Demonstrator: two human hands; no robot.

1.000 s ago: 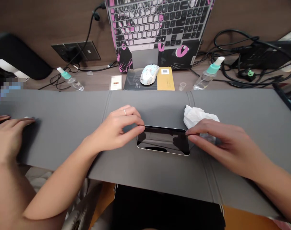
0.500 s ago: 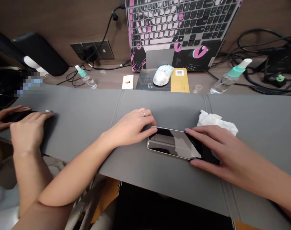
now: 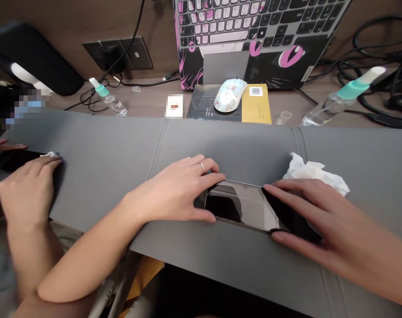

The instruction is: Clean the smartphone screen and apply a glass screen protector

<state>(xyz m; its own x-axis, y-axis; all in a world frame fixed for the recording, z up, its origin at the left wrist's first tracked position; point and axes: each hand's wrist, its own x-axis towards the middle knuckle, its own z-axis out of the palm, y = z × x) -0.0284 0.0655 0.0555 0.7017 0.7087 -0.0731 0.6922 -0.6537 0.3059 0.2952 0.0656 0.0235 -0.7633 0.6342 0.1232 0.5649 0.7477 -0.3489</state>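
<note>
A dark, glossy smartphone [image 3: 245, 205] lies screen up on the grey desk mat, its glass throwing back reflections. My left hand [image 3: 176, 187], with a ring on one finger, spans its left end: index finger at the far edge, thumb at the near edge. Around the right end, my right hand [image 3: 320, 216] grips the same two long edges between fingers and thumb. The palm side of that hand hides part of the phone's right end. A crumpled white tissue [image 3: 316, 174] lies just beyond my right hand.
Behind the mat [image 3: 104, 168] stand a patterned laptop [image 3: 225, 68], a mouse [image 3: 230, 95] on a black-and-yellow booklet [image 3: 256, 108], and two spray bottles [image 3: 343, 101] [image 3: 111, 99]. Cables run along the wall. At left, another person's hand [image 3: 30, 185] rests near a dark device and white tissue.
My left thumb has moved from the phone's far edge to its near edge, so the hand now spans the left end. My right hand keeps its grip. The view has shifted slightly.
</note>
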